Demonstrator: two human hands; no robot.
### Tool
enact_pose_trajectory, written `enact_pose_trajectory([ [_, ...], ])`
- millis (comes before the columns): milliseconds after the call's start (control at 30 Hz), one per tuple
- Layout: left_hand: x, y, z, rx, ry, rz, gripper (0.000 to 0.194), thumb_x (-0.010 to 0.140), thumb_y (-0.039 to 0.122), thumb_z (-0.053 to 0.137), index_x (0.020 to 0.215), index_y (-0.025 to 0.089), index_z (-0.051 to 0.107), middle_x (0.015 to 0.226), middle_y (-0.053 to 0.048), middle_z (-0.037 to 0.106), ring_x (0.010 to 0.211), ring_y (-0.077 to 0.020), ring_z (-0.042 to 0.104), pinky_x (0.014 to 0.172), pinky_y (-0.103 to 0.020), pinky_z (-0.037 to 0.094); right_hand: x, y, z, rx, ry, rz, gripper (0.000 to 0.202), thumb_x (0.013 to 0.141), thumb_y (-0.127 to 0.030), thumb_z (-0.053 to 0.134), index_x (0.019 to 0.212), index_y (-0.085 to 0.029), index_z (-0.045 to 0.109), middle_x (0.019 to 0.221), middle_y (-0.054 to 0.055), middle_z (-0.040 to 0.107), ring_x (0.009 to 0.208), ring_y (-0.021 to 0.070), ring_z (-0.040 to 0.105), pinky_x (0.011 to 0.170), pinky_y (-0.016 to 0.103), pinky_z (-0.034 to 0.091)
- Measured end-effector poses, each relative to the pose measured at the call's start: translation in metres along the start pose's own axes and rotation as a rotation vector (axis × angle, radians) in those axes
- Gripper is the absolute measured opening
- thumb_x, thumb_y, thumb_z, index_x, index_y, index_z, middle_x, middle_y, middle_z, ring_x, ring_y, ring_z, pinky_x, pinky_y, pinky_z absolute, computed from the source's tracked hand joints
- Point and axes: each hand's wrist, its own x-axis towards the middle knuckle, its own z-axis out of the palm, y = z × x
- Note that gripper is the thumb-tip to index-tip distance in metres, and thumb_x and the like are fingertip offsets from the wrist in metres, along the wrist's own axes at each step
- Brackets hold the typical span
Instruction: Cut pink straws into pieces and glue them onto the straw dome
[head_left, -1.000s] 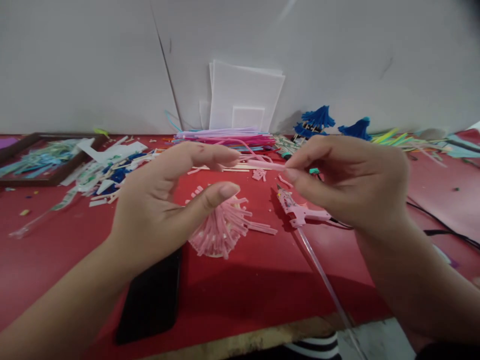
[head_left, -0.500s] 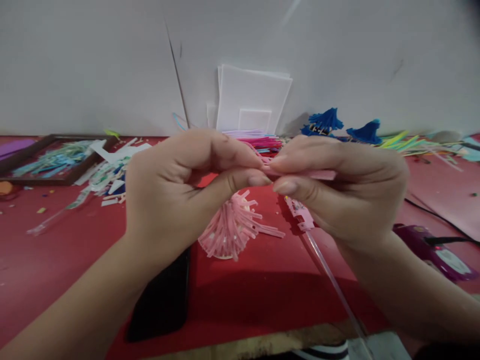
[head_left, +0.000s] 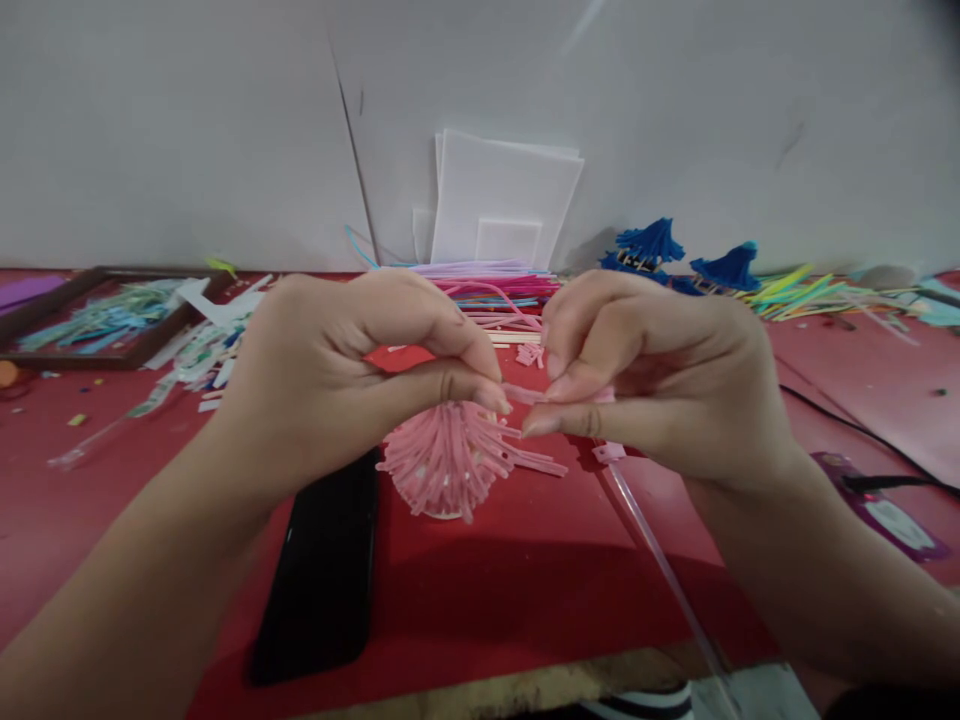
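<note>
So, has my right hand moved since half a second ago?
Yes: judged against the white sheets propped at the back, the right hand has shifted, its fingertips now lower in the view.

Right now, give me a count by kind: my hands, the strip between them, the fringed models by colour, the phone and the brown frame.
Hands, left hand and right hand: 2
Pink strip: 1
Pink fringed model: 1
Blue fringed models: 2
Black phone: 1
Brown frame: 1
Total: 8
</note>
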Motion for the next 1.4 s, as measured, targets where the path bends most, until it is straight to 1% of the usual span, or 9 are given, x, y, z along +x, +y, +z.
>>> enact_pose_trajectory([
  [233, -0.002, -0.001, -0.004, 0.104, 0.022, -0.094, 0.007, 0.078, 0.027, 0.077, 0.073, 0.030, 0.073, 0.071, 0.009, 0.070, 0.071, -0.0114, 0.065, 0.069, -0.023, 0.053, 0.000, 0.000, -0.012, -0.194, -0.141, -0.104, 0.004, 0.085, -0.020, 0.068, 0.082, -0.022, 0.070, 0.085, 0.000, 0.068, 0.081, 0.0129, 0.065, 0.074, 0.032, 0.055],
  [433, -0.023, -0.010, 0.012, 0.101, 0.231, -0.285, 0.016, 0.095, 0.026, 0.055, 0.096, 0.030, 0.070, 0.088, 0.007, 0.076, 0.086, -0.0126, 0.071, 0.083, -0.025, 0.056, -0.031, 0.000, 0.010, -0.742, 0.205, -0.439, 0.014, 0.075, -0.011, 0.076, 0.077, -0.024, 0.071, 0.080, -0.001, 0.071, 0.076, 0.0151, 0.063, 0.066, 0.032, 0.054],
  [600, -0.049, -0.013, 0.027, -0.085, 0.323, -0.495, 0.020, 0.097, 0.034, 0.050, 0.111, 0.026, 0.062, 0.109, 0.000, 0.074, 0.105, -0.0183, 0.069, 0.098, -0.034, 0.053, -0.058, 0.007, 0.027, -0.782, 0.150, -0.461, 0.015, 0.071, -0.012, 0.080, 0.080, -0.023, 0.072, 0.073, -0.004, 0.073, 0.074, 0.0144, 0.062, 0.062, 0.031, 0.053],
  [800, -0.063, 0.000, 0.034, -0.127, 0.177, -0.528, 0.031, 0.093, 0.034, 0.057, 0.122, 0.024, 0.053, 0.125, -0.005, 0.067, 0.123, -0.0237, 0.059, 0.112, -0.041, 0.041, -0.060, 0.009, 0.030, -0.785, 0.118, -0.413, 0.011, 0.074, -0.011, 0.077, 0.075, -0.020, 0.072, 0.071, -0.004, 0.073, 0.071, 0.0126, 0.064, 0.059, 0.029, 0.052],
  [900, -0.061, 0.006, 0.035, -0.107, 0.110, -0.560, 0.036, 0.091, 0.031, 0.058, 0.125, 0.024, 0.049, 0.129, -0.007, 0.064, 0.126, -0.0256, 0.057, 0.111, -0.043, 0.043, -0.056, 0.006, 0.028, -0.783, 0.163, -0.426, 0.013, 0.071, -0.011, 0.079, 0.070, -0.021, 0.071, 0.066, -0.004, 0.073, 0.065, 0.0126, 0.063, 0.053, 0.029, 0.052],
  [1033, -0.056, 0.007, 0.036, 0.009, 0.105, -0.529, 0.029, 0.093, 0.030, 0.052, 0.122, 0.023, 0.054, 0.126, -0.006, 0.066, 0.123, -0.0253, 0.059, 0.103, -0.038, 0.051, -0.053, 0.005, 0.027, -0.777, 0.205, -0.423, 0.014, 0.068, -0.010, 0.081, 0.069, -0.021, 0.071, 0.062, -0.005, 0.072, 0.060, 0.0121, 0.062, 0.051, 0.029, 0.051],
  [1133, -0.058, 0.004, 0.036, 0.052, 0.102, -0.517, 0.029, 0.094, 0.029, 0.052, 0.122, 0.023, 0.057, 0.129, -0.005, 0.064, 0.123, -0.0243, 0.059, 0.103, -0.034, 0.052, -0.056, 0.008, 0.029, -0.752, 0.151, -0.416, 0.012, 0.070, -0.010, 0.079, 0.070, -0.019, 0.071, 0.065, -0.003, 0.073, 0.063, 0.0131, 0.063, 0.053, 0.029, 0.051],
  [1267, -0.064, 0.003, 0.036, 0.016, 0.097, -0.525, 0.037, 0.092, 0.029, 0.056, 0.129, 0.024, 0.052, 0.131, -0.004, 0.063, 0.122, -0.0233, 0.060, 0.104, -0.033, 0.051, -0.059, 0.011, 0.034, -0.718, 0.110, -0.394, 0.012, 0.072, -0.009, 0.077, 0.072, -0.019, 0.071, 0.069, -0.003, 0.074, 0.066, 0.0131, 0.064, 0.058, 0.029, 0.051],
  [1400, -0.061, 0.007, 0.035, 0.225, 0.079, -0.468, 0.034, 0.090, 0.031, 0.056, 0.124, 0.023, 0.057, 0.128, -0.005, 0.065, 0.121, -0.0251, 0.060, 0.114, -0.040, 0.040, -0.061, 0.014, 0.036, -0.695, 0.098, -0.394, 0.010, 0.074, -0.010, 0.076, 0.073, -0.018, 0.071, 0.070, -0.002, 0.074, 0.069, 0.0138, 0.065, 0.060, 0.029, 0.051],
])
